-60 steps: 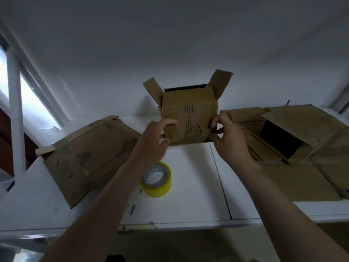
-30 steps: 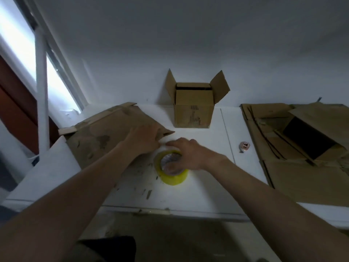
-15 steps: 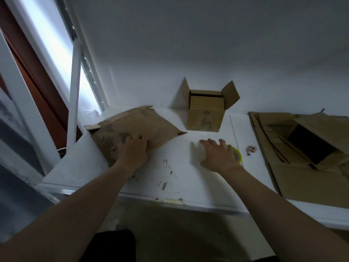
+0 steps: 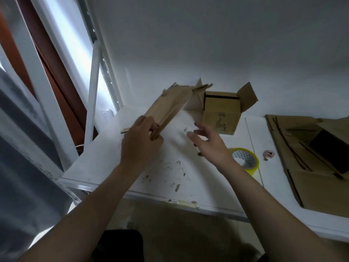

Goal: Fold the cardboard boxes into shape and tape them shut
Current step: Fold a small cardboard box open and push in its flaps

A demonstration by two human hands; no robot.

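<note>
One formed box (image 4: pixel 221 112) is left untaped; beside it, flat cardboard (image 4: pixel 170 106) is gripped by left hand (image 4: pixel 139 146), right hand (image 4: pixel 209 146) spread

Flattened box (image 4: pixel 171 108): brown corrugated cardboard, collapsed flat. It was gripped at its near end by the left hand (image 4: pixel 140 142) and held clear of the table (image 4: pixel 105 157), tilted with its far end raised toward the wall.
Small box (image 4: pixel 221 114): brown, dark print on its front, squared up. It stood upright at the back of the table, top flaps open and splayed.
Tape roll (image 4: pixel 245 159): yellow. It lay flat on the table, near the small box.
Flat cardboard stack (image 4: pixel 317 176): brown sheets that lay on the table's right side.
</note>
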